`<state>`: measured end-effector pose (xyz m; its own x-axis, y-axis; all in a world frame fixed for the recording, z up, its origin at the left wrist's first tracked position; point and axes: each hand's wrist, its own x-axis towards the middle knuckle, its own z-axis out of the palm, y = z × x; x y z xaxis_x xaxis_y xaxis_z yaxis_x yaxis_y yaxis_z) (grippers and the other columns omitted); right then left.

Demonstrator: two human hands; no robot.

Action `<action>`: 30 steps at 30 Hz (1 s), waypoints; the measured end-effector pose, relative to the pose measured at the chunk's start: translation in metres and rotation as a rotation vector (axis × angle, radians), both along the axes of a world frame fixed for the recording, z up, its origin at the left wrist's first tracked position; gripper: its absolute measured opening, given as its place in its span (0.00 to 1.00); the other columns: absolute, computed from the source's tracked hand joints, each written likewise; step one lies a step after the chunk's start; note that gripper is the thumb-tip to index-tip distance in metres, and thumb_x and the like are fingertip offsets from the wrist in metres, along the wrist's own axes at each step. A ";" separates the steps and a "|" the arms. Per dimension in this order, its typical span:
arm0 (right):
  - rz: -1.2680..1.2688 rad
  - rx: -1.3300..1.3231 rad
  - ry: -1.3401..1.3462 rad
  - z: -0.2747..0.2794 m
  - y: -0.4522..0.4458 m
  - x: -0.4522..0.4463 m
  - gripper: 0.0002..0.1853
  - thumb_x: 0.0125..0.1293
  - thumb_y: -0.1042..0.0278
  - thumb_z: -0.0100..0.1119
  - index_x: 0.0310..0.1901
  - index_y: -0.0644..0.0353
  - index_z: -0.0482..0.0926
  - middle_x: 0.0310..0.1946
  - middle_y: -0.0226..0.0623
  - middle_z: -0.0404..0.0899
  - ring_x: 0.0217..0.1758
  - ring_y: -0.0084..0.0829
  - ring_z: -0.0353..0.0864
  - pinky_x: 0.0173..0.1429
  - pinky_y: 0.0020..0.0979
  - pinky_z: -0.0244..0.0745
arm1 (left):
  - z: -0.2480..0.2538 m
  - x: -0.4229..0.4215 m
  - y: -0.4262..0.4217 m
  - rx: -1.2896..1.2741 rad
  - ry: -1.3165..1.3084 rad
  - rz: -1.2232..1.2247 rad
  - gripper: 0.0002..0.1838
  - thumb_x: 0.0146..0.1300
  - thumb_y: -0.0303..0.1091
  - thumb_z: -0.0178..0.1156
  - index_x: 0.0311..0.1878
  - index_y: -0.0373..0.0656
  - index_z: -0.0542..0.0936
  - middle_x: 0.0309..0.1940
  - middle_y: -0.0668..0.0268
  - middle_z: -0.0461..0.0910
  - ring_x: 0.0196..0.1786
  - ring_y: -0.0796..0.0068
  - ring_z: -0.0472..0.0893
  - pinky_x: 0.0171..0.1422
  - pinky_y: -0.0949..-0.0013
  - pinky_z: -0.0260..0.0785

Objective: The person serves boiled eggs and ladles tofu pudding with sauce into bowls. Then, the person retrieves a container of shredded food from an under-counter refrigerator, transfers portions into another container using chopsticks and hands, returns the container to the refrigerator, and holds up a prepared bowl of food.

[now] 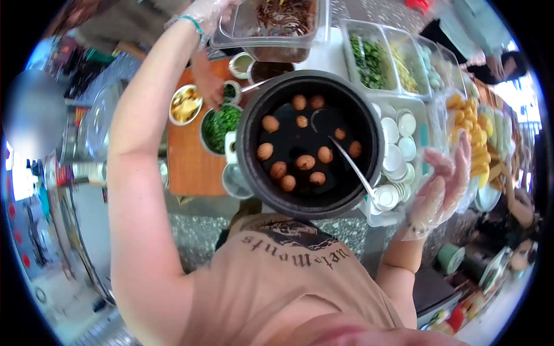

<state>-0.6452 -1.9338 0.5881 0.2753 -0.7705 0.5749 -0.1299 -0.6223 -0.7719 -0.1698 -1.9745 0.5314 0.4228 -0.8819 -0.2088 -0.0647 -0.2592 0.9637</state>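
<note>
My left hand (209,14), in a clear plastic glove, is at the left rim of a clear plastic container (231,39), its fingers closed at the edge and partly cut off by the frame. Dark brown shredded food (284,20) lies inside that container. My right hand (441,187), also gloved, is raised and open beside the small white dishes (407,148), holding nothing. Between my arms stands a large black pot (251,173) of dark liquid with several brown eggs (305,162). A metal ladle (353,165) leans on its right rim.
Another person's hand (210,89) reaches to a bowl of chopped greens (222,124) on the wooden board (190,161). A white bowl (186,105) stands left. Tubs of greens (369,62) are behind right, near yellow fried dough sticks (468,124). Other people stand around.
</note>
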 end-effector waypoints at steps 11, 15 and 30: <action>0.412 -0.299 0.273 0.059 0.150 0.081 0.24 0.72 0.59 0.46 0.62 0.69 0.66 0.65 0.51 0.66 0.48 0.38 0.80 0.54 0.34 0.75 | 0.083 -0.049 0.396 0.025 -0.143 -0.090 0.16 0.55 0.37 0.58 0.45 0.41 0.79 0.23 0.71 0.72 0.25 0.78 0.67 0.31 0.71 0.62; 0.217 -0.342 0.387 0.027 0.185 0.025 0.22 0.72 0.62 0.44 0.62 0.67 0.67 0.65 0.50 0.67 0.47 0.36 0.79 0.51 0.33 0.75 | 0.057 -0.097 0.392 0.103 -0.350 -0.279 0.25 0.57 0.40 0.54 0.57 0.42 0.76 0.23 0.73 0.70 0.25 0.79 0.67 0.31 0.71 0.63; 1.092 -0.036 0.367 -0.151 0.519 0.630 0.22 0.67 0.82 0.48 0.63 0.61 0.68 0.68 0.46 0.60 0.49 0.31 0.79 0.56 0.30 0.74 | -0.163 0.186 0.990 0.088 0.257 1.454 0.25 0.59 0.28 0.55 0.62 0.42 0.72 0.26 0.74 0.71 0.22 0.86 0.64 0.26 0.78 0.59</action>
